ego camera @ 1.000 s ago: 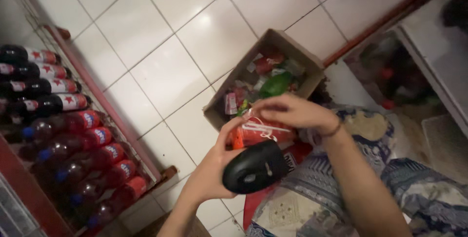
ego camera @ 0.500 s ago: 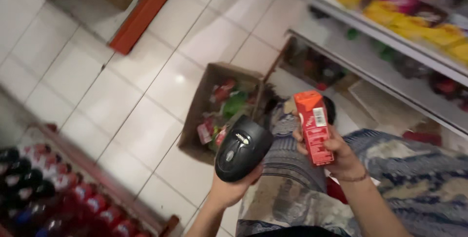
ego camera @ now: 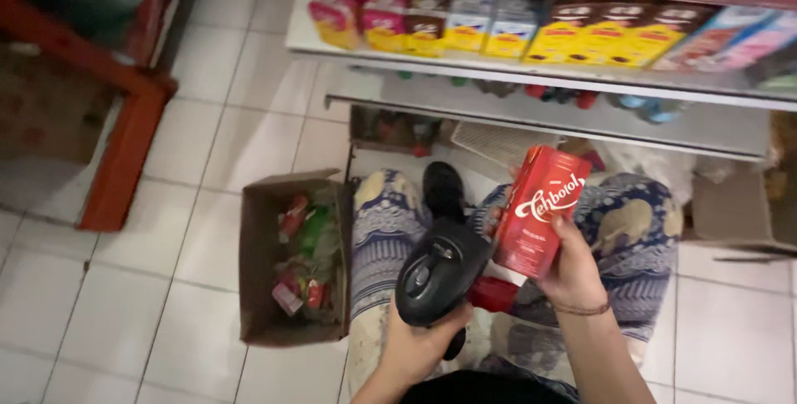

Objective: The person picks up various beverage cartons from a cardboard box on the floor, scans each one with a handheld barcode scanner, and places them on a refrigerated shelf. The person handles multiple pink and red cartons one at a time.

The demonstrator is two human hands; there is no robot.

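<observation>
Gripping the red carton point(ego camera: 538, 210) by its base in my right hand point(ego camera: 573, 269), left hand point(ego camera: 419, 342) clutching the scanner point(ego camera: 440, 275), I judge it top-heavy enough to tip.

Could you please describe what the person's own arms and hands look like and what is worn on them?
Both forearms are bare, with no sleeves or gloves in view. The right hand has a thin dark string bracelet around its wrist. The left hand shows no ring, watch or band.

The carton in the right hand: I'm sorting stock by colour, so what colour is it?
Red with white lettering: the carton, head view, now.
</observation>
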